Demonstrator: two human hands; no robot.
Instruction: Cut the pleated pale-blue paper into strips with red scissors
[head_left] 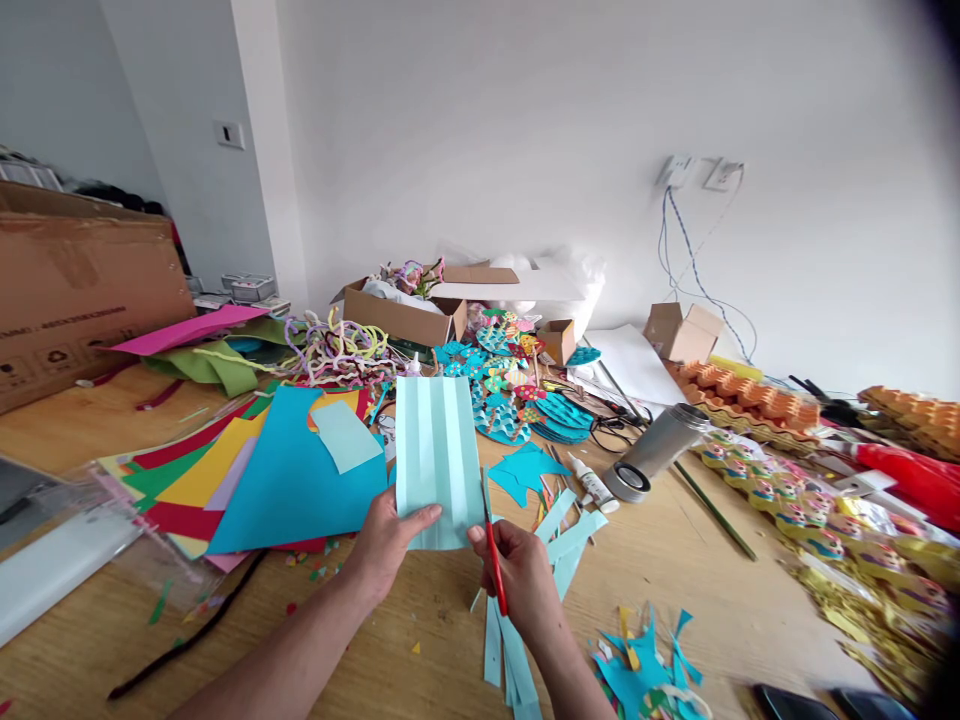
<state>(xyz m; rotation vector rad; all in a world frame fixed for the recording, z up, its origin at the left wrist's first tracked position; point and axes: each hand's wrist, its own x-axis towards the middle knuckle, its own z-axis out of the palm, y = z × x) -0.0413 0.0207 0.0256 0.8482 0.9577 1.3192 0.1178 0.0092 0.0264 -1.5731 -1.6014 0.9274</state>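
Note:
Upright in my left hand [386, 540] is a light blue sheet of paper [437, 450] with lengthwise fold lines, the thumb pressed on its lower left. My right hand [517, 565] grips red-handled scissors [493, 550] whose blades point up along the paper's right edge. Cut strips of the same light blue paper [504, 655] lie on the table under my right hand, and others [570, 535] are just beyond it. Left of the held sheet, a small light blue piece [349, 437] rests on a larger blue sheet [289, 480].
Colored paper sheets [202, 470] fan out at the left. A metal flask [664, 445] lies tilted beside a glue bottle [592, 485]. Blue scraps [637, 665] sit front right. Behind are pipe cleaners [337, 345], an open cardboard box [405, 310] and paper crafts [510, 380]; egg trays [750, 400] stand right.

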